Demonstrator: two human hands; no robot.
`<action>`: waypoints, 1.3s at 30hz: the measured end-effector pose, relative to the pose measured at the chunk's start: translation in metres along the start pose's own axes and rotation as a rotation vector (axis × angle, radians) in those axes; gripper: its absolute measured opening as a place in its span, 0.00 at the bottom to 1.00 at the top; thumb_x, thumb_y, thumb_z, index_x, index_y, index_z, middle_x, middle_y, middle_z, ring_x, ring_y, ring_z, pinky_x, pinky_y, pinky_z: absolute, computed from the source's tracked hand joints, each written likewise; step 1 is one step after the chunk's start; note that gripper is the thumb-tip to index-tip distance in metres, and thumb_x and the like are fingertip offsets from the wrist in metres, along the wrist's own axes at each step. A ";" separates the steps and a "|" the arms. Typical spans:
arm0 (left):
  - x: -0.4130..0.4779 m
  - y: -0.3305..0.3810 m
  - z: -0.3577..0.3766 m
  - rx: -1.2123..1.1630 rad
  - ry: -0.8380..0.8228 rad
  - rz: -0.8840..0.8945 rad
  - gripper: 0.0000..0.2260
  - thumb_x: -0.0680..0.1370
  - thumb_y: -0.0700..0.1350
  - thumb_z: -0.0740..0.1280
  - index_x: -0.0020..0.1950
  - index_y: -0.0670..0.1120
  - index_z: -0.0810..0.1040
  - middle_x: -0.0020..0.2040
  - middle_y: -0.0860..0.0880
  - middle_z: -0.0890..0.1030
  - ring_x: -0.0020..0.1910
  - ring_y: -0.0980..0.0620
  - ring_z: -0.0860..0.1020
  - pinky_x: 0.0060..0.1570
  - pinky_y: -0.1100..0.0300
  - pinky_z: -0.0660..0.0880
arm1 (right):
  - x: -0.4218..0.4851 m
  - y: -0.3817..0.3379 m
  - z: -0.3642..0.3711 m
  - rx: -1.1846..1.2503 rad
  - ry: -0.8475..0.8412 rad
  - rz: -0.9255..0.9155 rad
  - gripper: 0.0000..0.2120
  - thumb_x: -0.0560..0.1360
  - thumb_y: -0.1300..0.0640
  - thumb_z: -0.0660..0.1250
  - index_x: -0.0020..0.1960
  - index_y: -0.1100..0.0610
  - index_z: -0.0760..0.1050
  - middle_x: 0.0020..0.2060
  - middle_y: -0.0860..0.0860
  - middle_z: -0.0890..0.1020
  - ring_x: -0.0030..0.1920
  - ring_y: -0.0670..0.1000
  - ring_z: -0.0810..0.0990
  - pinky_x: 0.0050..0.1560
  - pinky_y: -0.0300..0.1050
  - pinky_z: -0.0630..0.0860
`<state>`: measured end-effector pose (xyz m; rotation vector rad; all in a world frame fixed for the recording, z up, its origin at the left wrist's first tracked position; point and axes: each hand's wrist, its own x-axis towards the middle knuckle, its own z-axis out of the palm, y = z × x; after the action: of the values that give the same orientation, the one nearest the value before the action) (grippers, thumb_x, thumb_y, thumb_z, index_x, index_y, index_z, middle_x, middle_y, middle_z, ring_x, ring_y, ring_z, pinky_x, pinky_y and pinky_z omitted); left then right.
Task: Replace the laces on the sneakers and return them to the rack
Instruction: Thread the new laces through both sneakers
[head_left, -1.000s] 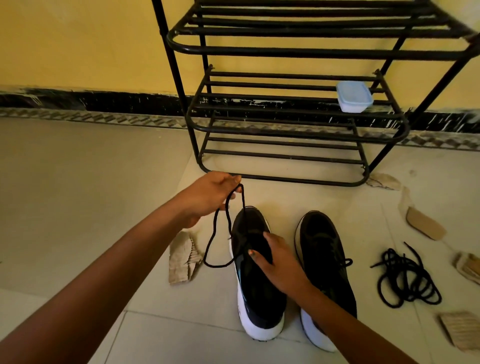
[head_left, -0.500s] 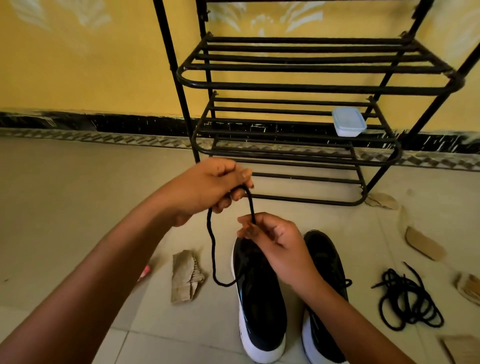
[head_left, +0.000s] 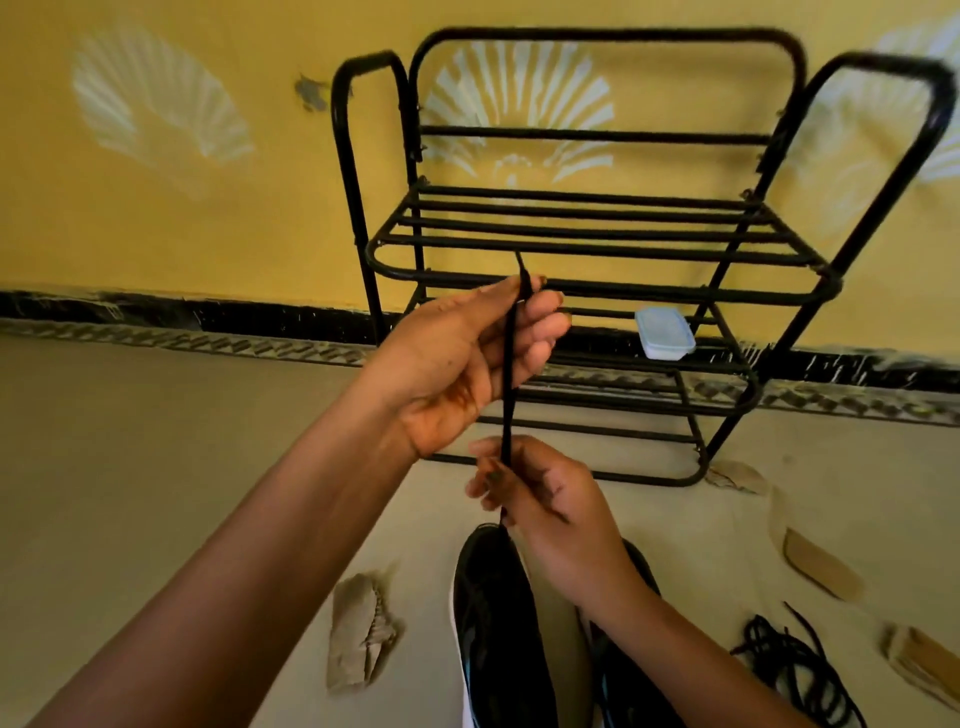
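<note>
Holds the black lace (head_left: 508, 374) tight and straight above the left sneaker (head_left: 493, 613) on the floor (head_left: 156, 467), pinched high by the left hand (head_left: 467, 358) and low by the right hand (head_left: 535, 499), likely for threading.

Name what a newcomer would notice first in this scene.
First, the black lace stretched taut at centre: the left hand pinches its upper end and the right hand pinches it lower down, just above a black sneaker on the floor. Behind them the black rack stands against the yellow wall, with a small plastic box on a lower shelf. Loose laces lie piled at lower right.
</note>
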<state>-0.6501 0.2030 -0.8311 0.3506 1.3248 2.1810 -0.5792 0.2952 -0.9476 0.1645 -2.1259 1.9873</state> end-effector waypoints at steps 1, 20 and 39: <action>0.000 0.001 0.001 0.005 0.013 0.023 0.09 0.80 0.42 0.58 0.49 0.43 0.78 0.39 0.48 0.84 0.37 0.56 0.83 0.36 0.66 0.79 | 0.001 -0.004 -0.002 0.011 0.009 0.008 0.07 0.76 0.50 0.63 0.50 0.49 0.78 0.36 0.49 0.82 0.38 0.43 0.80 0.38 0.33 0.72; 0.014 0.021 0.001 0.674 0.158 0.365 0.04 0.77 0.43 0.65 0.44 0.47 0.78 0.44 0.51 0.83 0.46 0.55 0.81 0.49 0.61 0.77 | 0.051 -0.077 -0.034 -0.205 0.063 -0.026 0.18 0.75 0.43 0.54 0.48 0.51 0.78 0.28 0.47 0.77 0.33 0.48 0.77 0.32 0.42 0.72; 0.012 0.030 0.016 0.490 0.037 0.465 0.05 0.75 0.35 0.65 0.43 0.43 0.76 0.35 0.51 0.84 0.36 0.56 0.81 0.35 0.64 0.78 | 0.069 -0.088 -0.035 -0.310 0.022 -0.129 0.13 0.80 0.52 0.57 0.41 0.53 0.75 0.25 0.47 0.75 0.27 0.45 0.72 0.29 0.40 0.67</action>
<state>-0.6619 0.2107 -0.7978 0.8849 1.9536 2.1920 -0.6227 0.3283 -0.8436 0.2187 -2.3111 1.5588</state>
